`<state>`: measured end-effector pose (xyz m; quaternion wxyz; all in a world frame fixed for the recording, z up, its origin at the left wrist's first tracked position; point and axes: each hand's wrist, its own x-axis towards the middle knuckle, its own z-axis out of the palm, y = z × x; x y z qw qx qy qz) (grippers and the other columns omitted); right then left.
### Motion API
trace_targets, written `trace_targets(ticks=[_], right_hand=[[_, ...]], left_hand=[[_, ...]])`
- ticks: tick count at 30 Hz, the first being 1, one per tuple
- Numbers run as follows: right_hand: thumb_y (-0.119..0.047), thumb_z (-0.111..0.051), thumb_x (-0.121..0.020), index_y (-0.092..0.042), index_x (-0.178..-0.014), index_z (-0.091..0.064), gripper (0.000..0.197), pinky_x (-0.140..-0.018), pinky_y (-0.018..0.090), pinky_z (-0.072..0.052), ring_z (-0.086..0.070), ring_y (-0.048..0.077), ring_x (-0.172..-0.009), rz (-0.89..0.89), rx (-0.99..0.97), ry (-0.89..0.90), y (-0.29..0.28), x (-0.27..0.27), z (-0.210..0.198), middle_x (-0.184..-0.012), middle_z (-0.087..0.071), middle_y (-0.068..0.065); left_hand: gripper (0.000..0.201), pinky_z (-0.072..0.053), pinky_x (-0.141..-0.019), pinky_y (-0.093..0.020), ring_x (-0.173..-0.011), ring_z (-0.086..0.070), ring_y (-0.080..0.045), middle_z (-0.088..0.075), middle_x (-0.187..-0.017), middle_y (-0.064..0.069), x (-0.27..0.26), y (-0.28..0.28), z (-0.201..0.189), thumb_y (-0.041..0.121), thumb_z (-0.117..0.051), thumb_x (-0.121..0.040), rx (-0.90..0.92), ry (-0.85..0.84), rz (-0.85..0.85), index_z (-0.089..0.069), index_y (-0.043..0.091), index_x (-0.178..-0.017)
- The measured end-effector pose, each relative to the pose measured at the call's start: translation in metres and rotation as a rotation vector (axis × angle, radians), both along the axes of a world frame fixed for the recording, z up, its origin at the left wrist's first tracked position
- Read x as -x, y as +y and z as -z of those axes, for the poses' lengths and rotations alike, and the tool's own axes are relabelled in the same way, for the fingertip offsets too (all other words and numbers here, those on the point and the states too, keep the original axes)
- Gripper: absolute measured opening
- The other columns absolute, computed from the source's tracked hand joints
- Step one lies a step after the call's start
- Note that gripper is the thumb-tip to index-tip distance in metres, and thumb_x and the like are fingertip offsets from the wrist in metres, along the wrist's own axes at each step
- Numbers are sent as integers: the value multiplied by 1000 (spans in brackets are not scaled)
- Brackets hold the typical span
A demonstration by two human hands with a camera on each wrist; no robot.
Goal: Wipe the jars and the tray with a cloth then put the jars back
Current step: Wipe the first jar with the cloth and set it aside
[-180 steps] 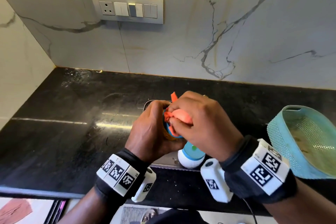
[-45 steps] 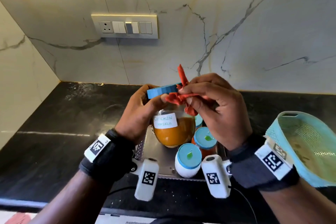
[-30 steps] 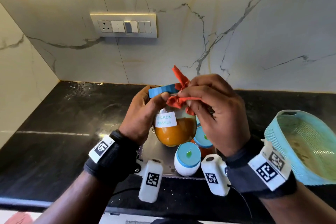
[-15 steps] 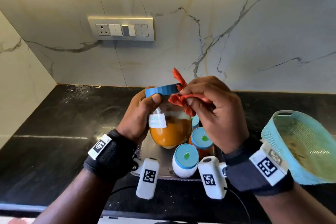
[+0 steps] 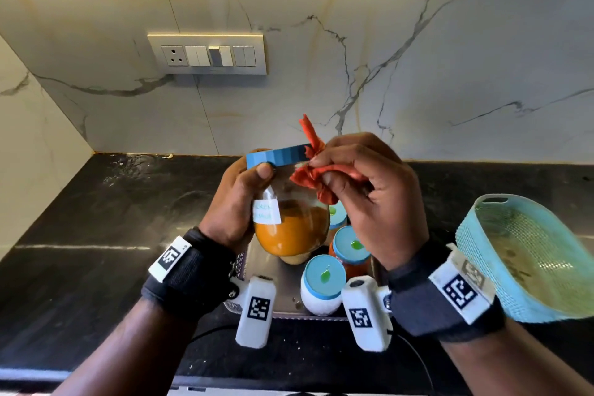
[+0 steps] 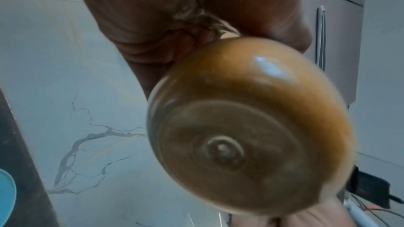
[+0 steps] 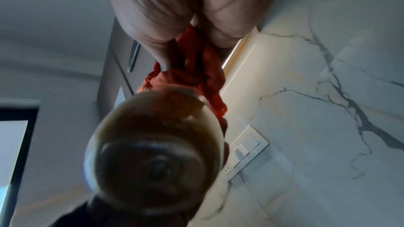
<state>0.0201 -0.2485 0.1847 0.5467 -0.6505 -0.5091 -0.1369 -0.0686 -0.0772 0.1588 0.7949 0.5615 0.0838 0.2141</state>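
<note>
Left hand (image 5: 236, 206) grips jar (image 5: 291, 228) of orange powder, held above tray (image 5: 266, 270); white handwritten label (image 5: 266, 211), text not legible. Right hand (image 5: 363, 190) pinches red cloth (image 5: 313, 170) against blue lid (image 5: 276, 156).

Both forearms reach forward with the hands raised close together, the left hand (image 5: 236, 202) curled around a jar (image 5: 291, 228) with its thumb up at the lid, the right hand (image 5: 373, 202) bunching a cloth (image 5: 316, 175) in bent fingers against it.
</note>
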Motion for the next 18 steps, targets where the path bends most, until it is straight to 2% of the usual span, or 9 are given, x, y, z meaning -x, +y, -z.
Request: trace_targets(ticks=[3,5,7,9,11,13,15,16,18], right_hand=[[9,-72,-87,-4,-97,-76,17,-87,35,-55,-67,17,-102,0,49,-70,-13,16,15,-104,-68,5],[4,-71,-90,-8,-96,-77,15,-85,37,-55,-67,16,-103,5,77,-114,-21,26,27,-106,-68,1],[1,-69,-92,-9,-94,-77,13,-84,37,-55,-67,16,-101,-7,74,-138,-24,24,31,-105,-68,1],[5,-67,-90,-5,-93,-76,14,-86,32,-54,-67,16,-100,-24,37,-121,-18,17,23,-103,-67,5],[11,-65,-89,1,-95,-73,14,-80,27,-56,-67,17,-97,-45,-21,19,-6,4,12,-101,-66,10],[13,-64,-89,2,-97,-70,15,-77,22,-55,-67,16,-94,-83,-33,142,2,-4,1,-101,-64,12],[14,-67,-86,0,-95,-71,17,-81,24,-53,-66,16,-95,-107,14,132,1,-6,1,-100,-65,9],[14,-69,-84,-1,-94,-72,18,-84,24,-52,-66,15,-97,-114,47,104,-3,-4,3,-99,-65,7],[10,-72,-83,-5,-94,-74,18,-87,27,-52,-66,15,-100,-106,88,60,-12,5,16,-100,-66,2]], left_hand=[[111,-57,-90,-50,-98,-66,-39,-65,-116,-31,2,4,-3,63,-91,-45,101,10,20,-59,-6,-125],[119,-59,-83,-45,-97,-67,-39,-62,-119,-34,5,5,-3,63,-91,-45,123,13,46,-54,-12,-130],[112,-60,-79,-43,-93,-70,-37,-67,-113,-32,8,3,-2,63,-90,-50,107,9,70,-57,-12,-126],[97,-61,-79,-42,-89,-74,-31,-74,-103,-22,8,0,-1,63,-90,-52,70,6,65,-64,-5,-116],[92,-60,-84,-46,-89,-73,-29,-76,-101,-17,6,-4,-1,63,-89,-53,20,12,50,-65,-2,-113],[93,-58,-87,-48,-91,-73,-31,-75,-103,-18,4,-5,-1,64,-90,-51,17,6,36,-65,-1,-113],[100,-58,-89,-50,-95,-70,-36,-71,-109,-25,3,-3,-2,64,-90,-48,55,17,38,-64,-3,-118],[102,-58,-87,-50,-96,-70,-38,-70,-111,-27,3,-1,-2,64,-91,-46,84,26,47,-66,-3,-119],[89,-61,-79,-44,-92,-73,-34,-74,-106,-22,7,5,-3,62,-93,-40,138,18,92,-78,7,-108]])
